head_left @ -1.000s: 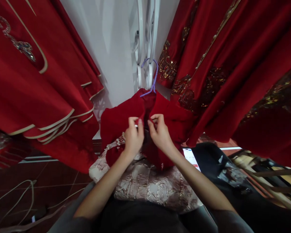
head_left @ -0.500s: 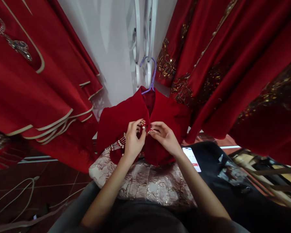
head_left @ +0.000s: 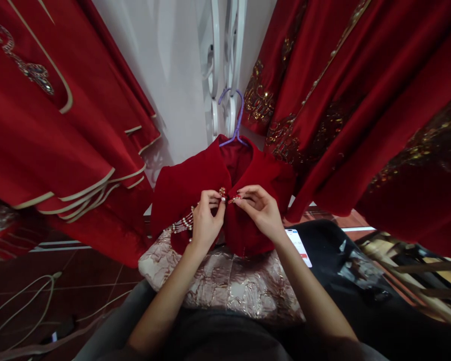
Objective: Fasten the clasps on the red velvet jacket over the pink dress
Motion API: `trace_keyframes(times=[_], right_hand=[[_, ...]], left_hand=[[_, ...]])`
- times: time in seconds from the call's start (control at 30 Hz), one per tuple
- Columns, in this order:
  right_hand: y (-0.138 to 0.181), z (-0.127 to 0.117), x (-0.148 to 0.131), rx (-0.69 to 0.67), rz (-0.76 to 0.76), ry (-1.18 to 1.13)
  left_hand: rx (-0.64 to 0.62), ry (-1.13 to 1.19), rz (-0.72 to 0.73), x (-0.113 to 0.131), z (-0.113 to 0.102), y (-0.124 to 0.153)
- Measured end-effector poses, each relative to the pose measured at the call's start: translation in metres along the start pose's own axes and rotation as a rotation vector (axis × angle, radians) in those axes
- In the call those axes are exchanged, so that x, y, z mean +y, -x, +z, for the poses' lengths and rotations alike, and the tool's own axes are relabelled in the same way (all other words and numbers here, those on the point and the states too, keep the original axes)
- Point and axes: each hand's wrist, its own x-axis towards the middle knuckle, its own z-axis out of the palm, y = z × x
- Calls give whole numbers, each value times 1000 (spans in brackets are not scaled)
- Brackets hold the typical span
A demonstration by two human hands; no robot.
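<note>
White panel | phone text illegible | left grip pinching beaded ornament | right grip pinching beaded loop

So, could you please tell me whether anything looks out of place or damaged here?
The red jacket shows no evident damage. The pale cable looks untidy, though: it trails loosely over the tiled floor at lower left, rather than being coiled.

Short jacket: plain deep red. Clasp: gold and red, white pearl. Hanger: purple. Fabric underneath: pale pink and cream, crinkled metallic pattern. Left garments: brighter red, cream edging. Right garments: dark red, gold sequin scrolls. Wall panel: greyish white. Floor tiles: dark reddish brown.
</note>
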Motion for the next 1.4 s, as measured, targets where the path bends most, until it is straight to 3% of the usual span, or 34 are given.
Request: trace_keyframes(times=[0.33, 0.53, 0.73, 0.87, 1.1, 1.23, 1.4], right_hand=[[-4, 12, 2, 101, -198, 199], [3, 15, 1, 203, -262, 270], [7, 12, 1, 254, -244, 376], [11, 11, 4, 252, -172, 316], [7, 2, 5, 133, -76, 207], [5, -4, 4, 85, -83, 224], [7, -2, 6, 131, -114, 280]], left_hand=[[-258, -312, 191, 14, -17, -15], [-272, -335, 238, 19, -19, -20], [-275, -314, 252, 19, -15, -24], [-285, -307, 254, 20, -13, -23], [-324, -256, 246, 20, -15, -25], [-337, -254, 210, 20, -15, -28], [-401, -376, 252, 26, -17, -31]])
